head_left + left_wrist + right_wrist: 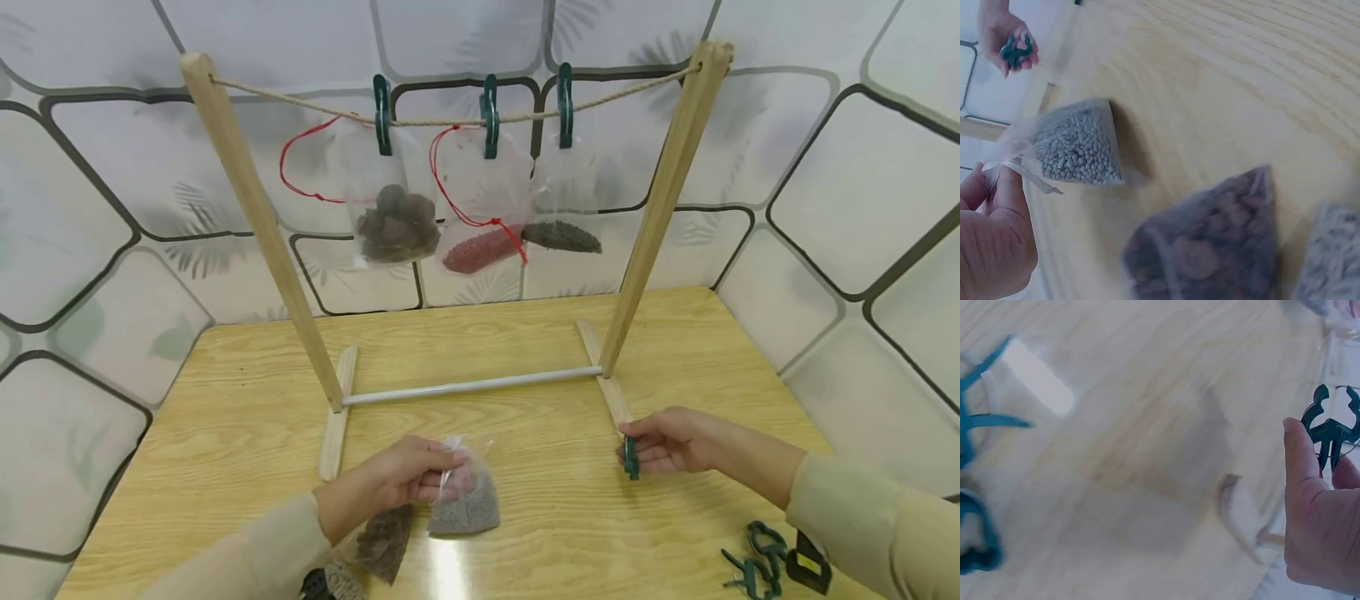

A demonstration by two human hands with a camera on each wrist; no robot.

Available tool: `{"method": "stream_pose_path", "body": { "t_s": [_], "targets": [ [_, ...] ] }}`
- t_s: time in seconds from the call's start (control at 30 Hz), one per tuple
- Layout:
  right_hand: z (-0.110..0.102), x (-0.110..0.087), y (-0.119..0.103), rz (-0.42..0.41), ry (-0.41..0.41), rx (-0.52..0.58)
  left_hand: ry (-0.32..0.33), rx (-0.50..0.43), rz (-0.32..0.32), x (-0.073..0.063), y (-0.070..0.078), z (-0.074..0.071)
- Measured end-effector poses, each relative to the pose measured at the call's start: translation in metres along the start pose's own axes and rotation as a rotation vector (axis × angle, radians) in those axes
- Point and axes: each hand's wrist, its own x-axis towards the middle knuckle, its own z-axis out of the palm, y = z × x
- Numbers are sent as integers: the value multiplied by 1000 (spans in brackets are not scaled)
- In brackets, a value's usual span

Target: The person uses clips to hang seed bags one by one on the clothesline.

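Note:
My left hand (420,473) pinches the gathered neck of a clear drawstring bag (468,504) filled with small grey pellets; its white ribbon shows in the left wrist view. Beneath and beside that hand lies a bag of dark brown chips (386,542) on the table. My right hand (671,442) holds a dark green spring clip (630,458) between thumb and fingers, near the right foot of the wooden frame. In the right wrist view the same clip (1333,428) has its jaws spread apart, pointing away from the fingers.
A wooden frame (258,217) carries a rope (300,102). Green clips hold three bags on it: brown lumps (397,225), red grains (480,250), dark grains (562,237). A white rod (472,386) joins the feet. More green clips (753,575) lie front right.

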Motion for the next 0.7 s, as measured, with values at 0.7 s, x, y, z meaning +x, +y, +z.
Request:
{"method": "stream_pose_path", "body": {
  "t_s": [0.7],
  "targets": [
    [90, -45, -126, -167, -188, -109, 22, 120, 244, -55, 101, -22]
  ]
}}
